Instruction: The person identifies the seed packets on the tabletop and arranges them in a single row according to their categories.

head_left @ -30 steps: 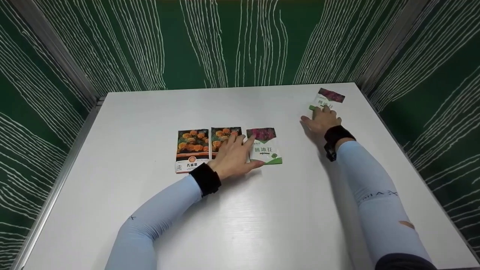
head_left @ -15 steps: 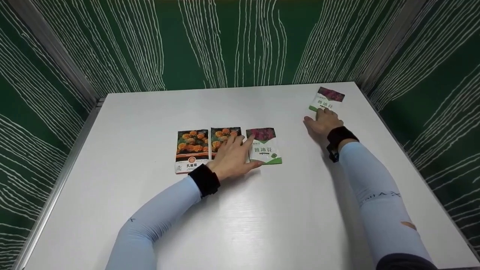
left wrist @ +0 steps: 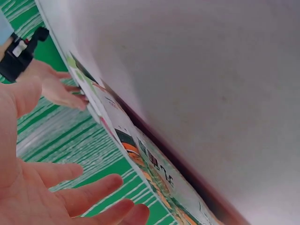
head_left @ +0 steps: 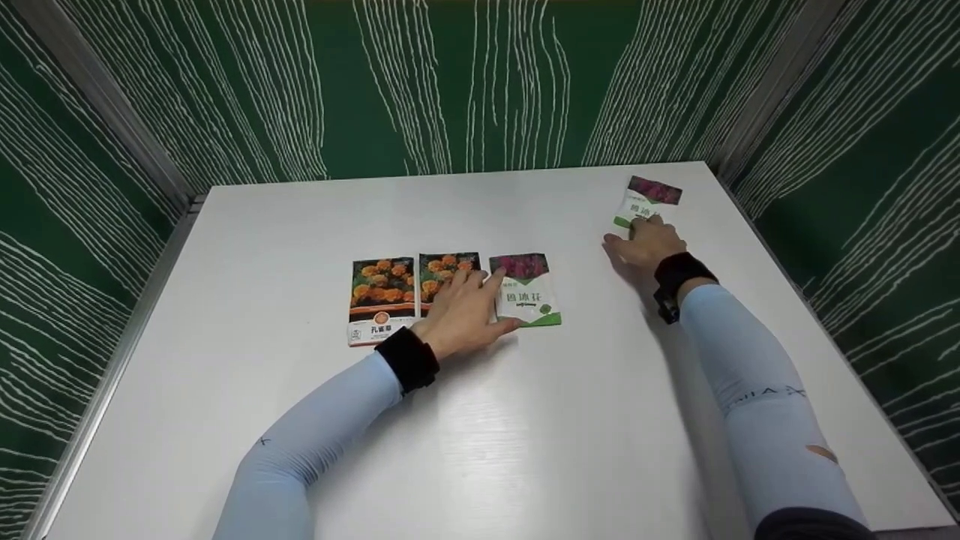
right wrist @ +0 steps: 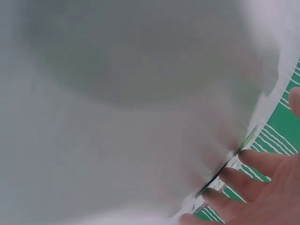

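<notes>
My left hand (head_left: 465, 313) lies with fingers spread over the middle orange-flower seed packet (head_left: 444, 268), covering its lower part. Its index finger reaches onto the left edge of a purple-flower seed packet (head_left: 527, 298). On the left of this row lies another orange-flower seed packet (head_left: 382, 285). At the far right, my right hand (head_left: 649, 244) has its fingertips on the lower part of a second purple-flower seed packet (head_left: 654, 192), which lies tilted. The right wrist view shows those fingers (right wrist: 253, 161) extended against the packet's edge; the left wrist view shows the left fingers (left wrist: 89, 197) straight.
The white table (head_left: 480, 450) carries the packets flat on its top. Green panels with white streaks (head_left: 495, 90) stand behind it and on both sides. A black band (head_left: 407, 360) circles the left wrist, and another band (head_left: 681, 274) the right.
My right hand drew back slightly from the far packet, then its fingertips came onto it. The packet has slid a little toward me and to the left. My left hand stays in place.
</notes>
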### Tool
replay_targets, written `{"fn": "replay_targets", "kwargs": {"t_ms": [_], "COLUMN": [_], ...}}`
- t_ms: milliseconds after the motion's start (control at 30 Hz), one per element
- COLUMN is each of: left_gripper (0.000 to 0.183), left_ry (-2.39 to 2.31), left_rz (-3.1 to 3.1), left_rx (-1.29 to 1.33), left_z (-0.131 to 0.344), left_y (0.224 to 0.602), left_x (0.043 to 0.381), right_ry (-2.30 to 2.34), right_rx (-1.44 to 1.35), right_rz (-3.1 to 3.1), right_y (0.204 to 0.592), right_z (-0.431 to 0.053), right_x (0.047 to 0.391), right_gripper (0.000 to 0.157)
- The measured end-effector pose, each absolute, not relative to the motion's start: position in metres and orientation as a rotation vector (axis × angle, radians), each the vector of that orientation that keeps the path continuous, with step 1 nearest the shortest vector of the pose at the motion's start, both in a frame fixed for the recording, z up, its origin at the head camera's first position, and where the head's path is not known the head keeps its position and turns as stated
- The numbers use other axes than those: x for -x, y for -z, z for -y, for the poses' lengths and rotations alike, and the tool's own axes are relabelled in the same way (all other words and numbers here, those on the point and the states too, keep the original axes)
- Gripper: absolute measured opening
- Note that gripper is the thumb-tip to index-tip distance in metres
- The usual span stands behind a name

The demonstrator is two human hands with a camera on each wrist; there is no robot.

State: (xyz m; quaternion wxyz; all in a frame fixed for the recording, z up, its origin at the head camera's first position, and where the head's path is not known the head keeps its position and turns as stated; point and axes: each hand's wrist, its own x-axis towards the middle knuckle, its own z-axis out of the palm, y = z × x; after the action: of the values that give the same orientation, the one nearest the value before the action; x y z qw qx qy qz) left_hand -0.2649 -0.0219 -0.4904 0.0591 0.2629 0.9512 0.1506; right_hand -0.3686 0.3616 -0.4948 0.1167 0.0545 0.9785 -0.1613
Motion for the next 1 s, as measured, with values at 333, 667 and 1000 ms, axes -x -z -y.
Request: {"fn": "replay_targets", "kwargs": {"t_ms": [333, 667, 1000], "left_gripper": [0.097, 0.095, 0.093], "left_ry": [-0.495, -0.529, -0.502], "left_rz": [-2.851, -2.889, -2.934], "left_rx": [-0.795, -0.808, -0.833], "left_z": [0.029, 0.036, 0.038], "left_y": [0.487, 0.484, 0.474], "left_x": [0.264, 0.266, 0.272], "right_ry": [0.536, 0.651, 0.772], "right_rx": [-0.171, -0.234, -0.677], "right_rz": [-2.83, -2.864, -2.922], "right_y": [0.493, 0.482, 0.467], "right_z": [-0.362, -0.372, -0.402], "right_x": [0.369, 0.372, 0.379], "right_gripper": [0.105, 0.09, 0.105]}}
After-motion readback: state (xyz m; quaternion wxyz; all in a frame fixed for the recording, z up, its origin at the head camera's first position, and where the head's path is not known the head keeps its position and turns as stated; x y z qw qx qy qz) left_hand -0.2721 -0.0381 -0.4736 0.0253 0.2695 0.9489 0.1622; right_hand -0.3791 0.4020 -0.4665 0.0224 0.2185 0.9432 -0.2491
